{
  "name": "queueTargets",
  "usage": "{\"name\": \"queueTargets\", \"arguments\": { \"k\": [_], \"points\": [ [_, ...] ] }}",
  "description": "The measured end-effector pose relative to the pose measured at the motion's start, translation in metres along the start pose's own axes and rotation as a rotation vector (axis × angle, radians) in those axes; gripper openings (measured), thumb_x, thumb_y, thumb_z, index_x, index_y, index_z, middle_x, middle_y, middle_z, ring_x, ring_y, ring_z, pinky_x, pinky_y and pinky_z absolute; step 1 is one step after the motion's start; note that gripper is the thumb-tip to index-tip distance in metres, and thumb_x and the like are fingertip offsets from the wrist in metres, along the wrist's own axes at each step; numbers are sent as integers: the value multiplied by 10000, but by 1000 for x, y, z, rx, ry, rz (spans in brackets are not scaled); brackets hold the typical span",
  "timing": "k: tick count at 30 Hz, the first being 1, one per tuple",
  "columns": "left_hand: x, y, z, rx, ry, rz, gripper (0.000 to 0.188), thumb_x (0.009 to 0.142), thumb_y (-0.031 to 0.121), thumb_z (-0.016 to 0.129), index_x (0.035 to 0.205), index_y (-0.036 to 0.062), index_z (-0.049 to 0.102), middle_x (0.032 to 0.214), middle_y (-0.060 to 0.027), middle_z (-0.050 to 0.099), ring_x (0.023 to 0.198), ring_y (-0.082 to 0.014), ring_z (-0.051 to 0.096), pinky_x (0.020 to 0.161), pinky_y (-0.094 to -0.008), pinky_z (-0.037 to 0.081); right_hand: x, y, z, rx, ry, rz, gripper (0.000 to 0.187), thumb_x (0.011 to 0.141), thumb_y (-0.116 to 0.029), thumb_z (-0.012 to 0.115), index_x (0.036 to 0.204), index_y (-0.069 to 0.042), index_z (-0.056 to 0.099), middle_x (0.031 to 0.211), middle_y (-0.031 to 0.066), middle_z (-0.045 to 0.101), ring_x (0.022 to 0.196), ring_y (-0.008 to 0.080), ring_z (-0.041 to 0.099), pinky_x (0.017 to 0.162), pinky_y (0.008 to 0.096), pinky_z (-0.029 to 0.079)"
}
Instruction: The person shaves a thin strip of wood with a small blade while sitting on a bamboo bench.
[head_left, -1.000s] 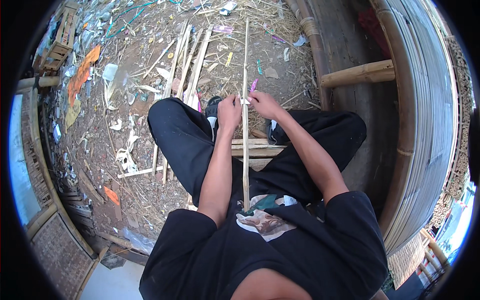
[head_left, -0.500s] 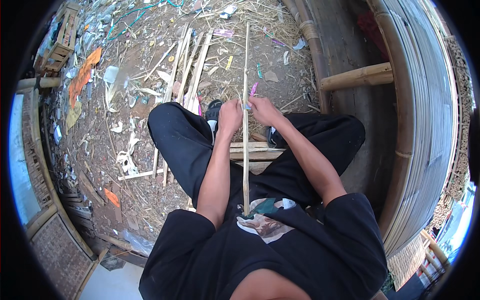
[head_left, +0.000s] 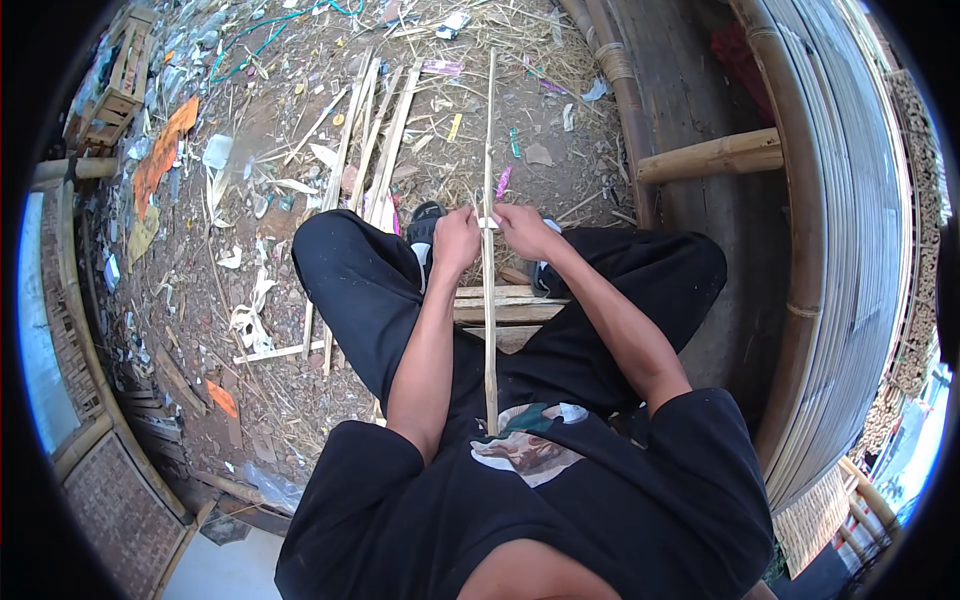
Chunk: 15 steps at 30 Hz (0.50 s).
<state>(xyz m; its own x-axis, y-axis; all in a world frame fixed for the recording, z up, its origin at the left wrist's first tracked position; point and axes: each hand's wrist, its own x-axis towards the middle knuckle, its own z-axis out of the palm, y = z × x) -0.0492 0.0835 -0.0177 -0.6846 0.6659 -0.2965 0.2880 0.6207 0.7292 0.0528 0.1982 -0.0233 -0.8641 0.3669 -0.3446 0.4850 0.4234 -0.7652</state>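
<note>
A long, narrow bamboo strip runs straight away from my shirt, between my legs and out over the ground. My left hand is closed close beside its left side, fingers curled. On the other side my right hand is closed in a pinch. Between the two hands a small, pale, flat piece lies across the strip, its ends running into my fingers. Whether it is a blade I cannot tell. The strip's near end rests against the front of my shirt.
Several split bamboo slats lie on the littered ground ahead. Wooden slats sit between my legs. A bamboo frame stands close on my right, with a crossbar. A wooden crate is at the far left.
Both hands have shifted slightly nearer to me along the strip. The flat piece between them looked blue-grey before and shows pale now. The strip stays in nearly the same place.
</note>
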Motion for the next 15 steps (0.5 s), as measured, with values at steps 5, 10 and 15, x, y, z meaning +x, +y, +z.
{"name": "queueTargets", "arguments": {
  "k": [5,10,15],
  "points": [
    [-2,6,-4,22,-61,-58,257,867,194,457,857,-19,600,783,-279,583,809,-442,570,710,-502,434,-1,-3,-5,-20,-37,-2,141,881,-118,455,905,4,520,838,241,568,869,425,543,725,467,420],
    [-5,4,-2,18,-49,-53,255,866,189,456,833,-26,589,766,-279,578,798,-442,569,698,-500,431,-5,-4,-5,12,-43,4,147,884,-129,458,880,9,507,818,238,559,847,424,540,715,462,415],
    [-7,3,-2,-17,-54,-60,301,883,228,480,775,-39,563,698,-263,557,741,-437,562,640,-479,409,-8,-8,-8,19,-78,13,165,889,-147,456,877,11,504,805,236,552,830,423,535,712,453,412]
  ]
}}
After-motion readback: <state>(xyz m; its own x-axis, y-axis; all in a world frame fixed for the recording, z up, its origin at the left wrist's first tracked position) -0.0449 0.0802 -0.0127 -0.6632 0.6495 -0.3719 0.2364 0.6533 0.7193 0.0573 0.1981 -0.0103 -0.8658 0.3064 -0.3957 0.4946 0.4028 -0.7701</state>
